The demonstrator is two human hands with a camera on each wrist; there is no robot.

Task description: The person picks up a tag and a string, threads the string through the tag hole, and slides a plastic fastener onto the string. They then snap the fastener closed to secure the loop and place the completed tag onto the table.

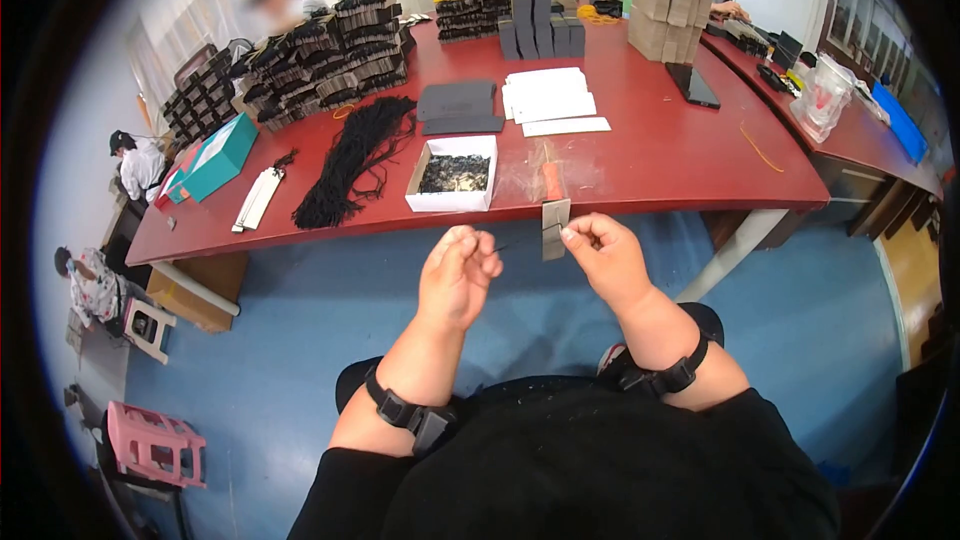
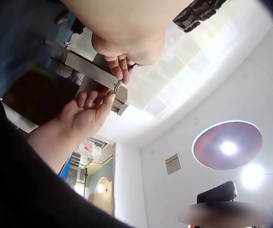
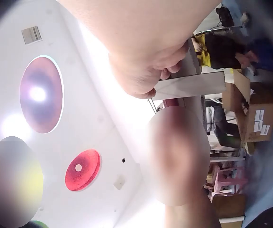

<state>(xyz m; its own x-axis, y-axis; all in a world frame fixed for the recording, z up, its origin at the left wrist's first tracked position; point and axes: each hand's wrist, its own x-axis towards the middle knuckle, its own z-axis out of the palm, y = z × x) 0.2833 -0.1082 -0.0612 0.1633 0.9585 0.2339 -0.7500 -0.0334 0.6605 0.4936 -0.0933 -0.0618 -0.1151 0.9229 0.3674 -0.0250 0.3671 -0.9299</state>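
Note:
Just beyond the table's front edge, my right hand [image 1: 612, 262] pinches a narrow grey card [image 1: 555, 238] near its side; a thin dark cord crosses the card by the thumb. To its left, my left hand [image 1: 460, 275] is raised with curled fingers, a dark cord end [image 1: 502, 248] protruding from them. The left wrist view has the cord [image 2: 117, 86] between the fingertips of my left hand [image 2: 127, 50] and my right hand [image 2: 86, 114]. In the right wrist view the card [image 3: 191, 86] extends from my right hand [image 3: 148, 71]; my left hand is blurred.
On the red table [image 1: 690, 165] are a white box [image 1: 453, 202] of small dark pieces, black cords [image 1: 350, 165], grey cards [image 1: 457, 100], white cards [image 1: 548, 92], a phone [image 1: 693, 85] and tall stacks [image 1: 665, 15]. An orange piece [image 1: 552, 181] lies under clear film. Other people sit around.

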